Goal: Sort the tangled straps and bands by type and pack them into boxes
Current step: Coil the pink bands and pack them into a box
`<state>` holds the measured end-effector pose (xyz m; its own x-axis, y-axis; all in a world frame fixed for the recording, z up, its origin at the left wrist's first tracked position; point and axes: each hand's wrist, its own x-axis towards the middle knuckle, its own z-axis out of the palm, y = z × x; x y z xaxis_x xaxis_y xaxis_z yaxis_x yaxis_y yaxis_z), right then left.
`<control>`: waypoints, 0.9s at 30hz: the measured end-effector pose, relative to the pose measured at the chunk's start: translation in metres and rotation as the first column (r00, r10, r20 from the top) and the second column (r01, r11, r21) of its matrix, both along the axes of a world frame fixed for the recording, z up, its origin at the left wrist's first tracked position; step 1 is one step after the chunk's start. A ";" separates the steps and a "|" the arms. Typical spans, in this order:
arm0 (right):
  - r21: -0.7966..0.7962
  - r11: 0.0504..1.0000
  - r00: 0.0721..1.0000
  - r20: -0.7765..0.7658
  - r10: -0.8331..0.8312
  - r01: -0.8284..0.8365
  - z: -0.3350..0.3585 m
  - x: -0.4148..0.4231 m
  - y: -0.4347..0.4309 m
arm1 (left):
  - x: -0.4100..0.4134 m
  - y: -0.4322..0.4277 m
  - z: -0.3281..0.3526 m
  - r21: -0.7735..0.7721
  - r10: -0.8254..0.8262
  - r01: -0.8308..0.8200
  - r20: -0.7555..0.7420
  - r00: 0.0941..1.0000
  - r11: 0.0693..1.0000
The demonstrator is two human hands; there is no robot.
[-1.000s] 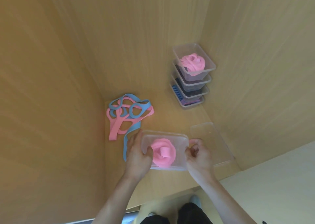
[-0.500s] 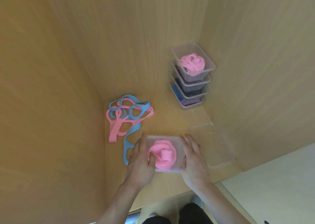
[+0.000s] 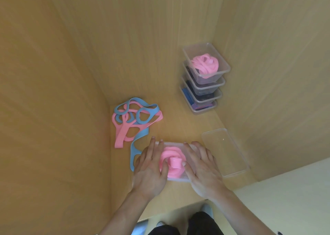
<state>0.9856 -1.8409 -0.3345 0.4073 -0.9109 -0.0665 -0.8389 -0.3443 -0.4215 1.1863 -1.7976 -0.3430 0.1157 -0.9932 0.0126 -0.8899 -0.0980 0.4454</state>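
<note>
A clear plastic box (image 3: 178,179) lies near the shelf's front edge with a coiled pink band (image 3: 172,154) in it. My left hand (image 3: 151,165) lies flat over the box's left side and my right hand (image 3: 201,165) over its right side, fingers straight. Both thumbs touch the raised loop of the coil. To the left, against the side wall, lies a tangle of pink and blue bands (image 3: 132,116); one blue band trails down under my left hand.
A stack of clear boxes (image 3: 201,91) stands in the back right corner; the top one holds pink bands (image 3: 205,64), the lower ones dark and blue items. A clear empty lid or tray (image 3: 225,150) lies right of my hands. Wooden walls close in on three sides.
My hands went from gripping the box's two ends to lying flat on top of it, with the thumbs moving in onto the pink coil. The box shifted slightly left.
</note>
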 end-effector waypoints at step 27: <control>-0.035 0.924 0.883 -0.311 0.351 -0.380 0.010 0.004 -0.028 | -0.004 -0.010 -0.002 0.000 0.073 -0.073 0.031 0.997 0.997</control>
